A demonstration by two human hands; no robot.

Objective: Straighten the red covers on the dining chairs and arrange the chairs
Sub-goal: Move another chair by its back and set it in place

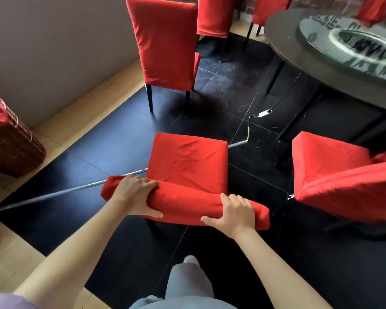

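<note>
Directly below the camera, the near chair stands on the dark floor tiles, its red cover wrinkled across the seat. Both hands grip the top of its backrest: the left hand curls its fingers over the far side with the thumb on the near face, close to the left corner, and the right hand clasps the top edge the same way near the right corner. A second covered chair stands just to the right, angled toward the round dark table. Another covered chair stands farther off by the wall, with more behind it. A thin metal rod lies across the floor, and a wicker basket sits at the left edge.
</note>
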